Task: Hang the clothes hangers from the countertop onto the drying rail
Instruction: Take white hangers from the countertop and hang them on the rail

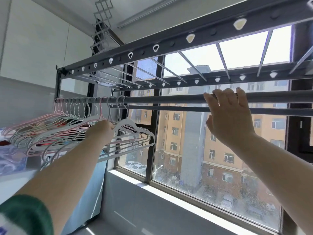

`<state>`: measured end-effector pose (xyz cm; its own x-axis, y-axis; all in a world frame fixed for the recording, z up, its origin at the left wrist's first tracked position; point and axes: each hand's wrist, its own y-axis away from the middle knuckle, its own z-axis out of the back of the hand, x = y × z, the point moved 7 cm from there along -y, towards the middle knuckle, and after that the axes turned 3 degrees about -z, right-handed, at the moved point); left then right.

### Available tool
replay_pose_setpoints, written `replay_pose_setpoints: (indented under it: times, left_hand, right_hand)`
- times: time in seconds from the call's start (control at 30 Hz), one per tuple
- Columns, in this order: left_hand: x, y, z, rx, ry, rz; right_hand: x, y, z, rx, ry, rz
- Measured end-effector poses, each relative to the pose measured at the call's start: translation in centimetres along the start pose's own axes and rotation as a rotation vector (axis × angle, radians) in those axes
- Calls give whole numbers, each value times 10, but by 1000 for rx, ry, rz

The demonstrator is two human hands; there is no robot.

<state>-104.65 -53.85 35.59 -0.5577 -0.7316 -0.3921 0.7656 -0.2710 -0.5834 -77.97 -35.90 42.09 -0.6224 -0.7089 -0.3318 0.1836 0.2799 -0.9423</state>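
Several pink, white and pale green hangers [55, 129] hang bunched by their hooks at the left end of the grey drying rail [169, 99]. My left hand [101, 131] reaches up to the rightmost white hanger [133, 131] and grips it near its neck. My right hand [228, 114] is raised further right, its fingers hooked over the top of the rail. A second, thinner bar [169, 108] runs just under the rail.
Above hangs a dark rack frame [169, 43] with white triangular hook holes and thin cross rods. A big window [186, 150] and its pale sill [152, 200] lie ahead. A white countertop [11, 180] with bags and a covered appliance [94, 184] sit lower left.
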Motion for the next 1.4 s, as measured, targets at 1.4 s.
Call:
replay_pose_setpoints:
  times: [1.4]
  left_hand:
    - [-515,456,-179,491,605,-979]
  right_hand:
    - [-383,334,251,781,258,-429]
